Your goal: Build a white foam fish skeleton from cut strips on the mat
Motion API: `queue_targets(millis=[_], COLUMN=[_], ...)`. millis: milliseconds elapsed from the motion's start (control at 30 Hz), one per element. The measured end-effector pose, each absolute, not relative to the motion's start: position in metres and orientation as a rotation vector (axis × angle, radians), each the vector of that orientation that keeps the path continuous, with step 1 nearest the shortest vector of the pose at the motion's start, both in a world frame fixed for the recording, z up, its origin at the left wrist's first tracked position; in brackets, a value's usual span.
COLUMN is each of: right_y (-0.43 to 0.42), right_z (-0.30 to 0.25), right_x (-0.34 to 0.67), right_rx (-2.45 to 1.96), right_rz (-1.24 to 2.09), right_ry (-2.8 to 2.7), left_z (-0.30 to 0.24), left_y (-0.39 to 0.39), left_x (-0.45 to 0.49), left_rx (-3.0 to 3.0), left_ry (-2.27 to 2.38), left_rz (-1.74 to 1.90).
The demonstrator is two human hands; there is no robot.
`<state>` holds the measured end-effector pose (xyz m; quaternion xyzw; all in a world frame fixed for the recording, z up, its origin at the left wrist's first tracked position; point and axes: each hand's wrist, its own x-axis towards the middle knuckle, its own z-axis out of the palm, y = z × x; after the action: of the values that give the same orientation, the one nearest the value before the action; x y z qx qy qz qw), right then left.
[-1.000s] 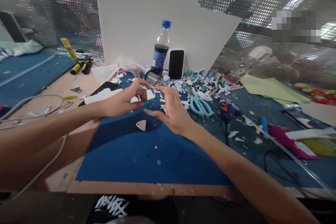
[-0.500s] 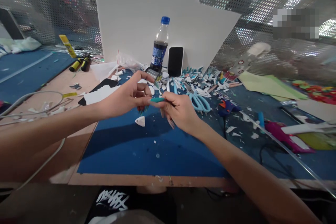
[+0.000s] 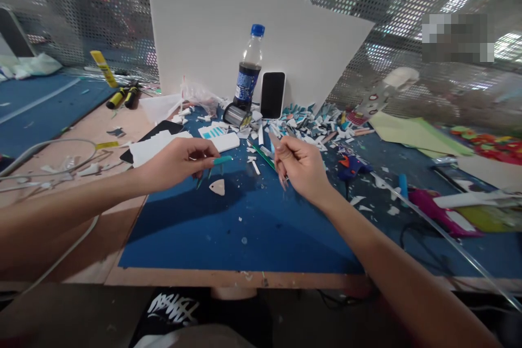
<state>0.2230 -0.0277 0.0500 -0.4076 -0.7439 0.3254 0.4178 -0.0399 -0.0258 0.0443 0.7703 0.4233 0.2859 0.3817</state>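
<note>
Head: bottle (image 3: 248,73), phone (image 3: 273,94) beyond left hand (image 3: 179,163)

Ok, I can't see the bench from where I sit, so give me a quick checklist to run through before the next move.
1. Grip of left hand on teal piece: ok, pinched at the fingertips.
2. Contents of right hand: cannot tell, fingers curled.
3. The white cut-out apart from both hands, flat on blue mat: ok.
4. Mat free of scraps: not ok, small bits scattered.
5. The bottle upright and capped: ok.
</note>
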Motion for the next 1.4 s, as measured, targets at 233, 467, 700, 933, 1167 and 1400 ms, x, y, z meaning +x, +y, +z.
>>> queue_targets(millis=[233,467,700,933,1167,1400], right_y=[-0.04,-0.053,-0.038,-0.027,-0.025,-0.022], right_z=[0.076,0.096,0.083,0.062,0.046,0.041], right_x=[0.219,0.179,0.186,0.194,0.184,0.183], right_rx=[-1.271,-1.126,-1.211,-1.018,-0.965,-0.911], right_rz=[0.454,0.687,1.301,1.744,1.801,1.678], right_ry=[-2.312,-2.301,-1.978,-2.041,-2.029,-2.075], left_z=[0.056,0.087,0.071,0.053,0.052,0.047], left_y=[-0.031,-0.042,-0.036,-0.036,-0.04,-0.033], left_x=[-0.027,0.009,0.002,-0.02,-0.022,-0.025], left_rx=[2.459,2.472,1.993,1.879,2.08,1.93], left_ry=[1.075,0.847,0.993,0.99,1.112,0.978], left_rz=[0.81,0.916,0.93,0.693,0.589,0.631])
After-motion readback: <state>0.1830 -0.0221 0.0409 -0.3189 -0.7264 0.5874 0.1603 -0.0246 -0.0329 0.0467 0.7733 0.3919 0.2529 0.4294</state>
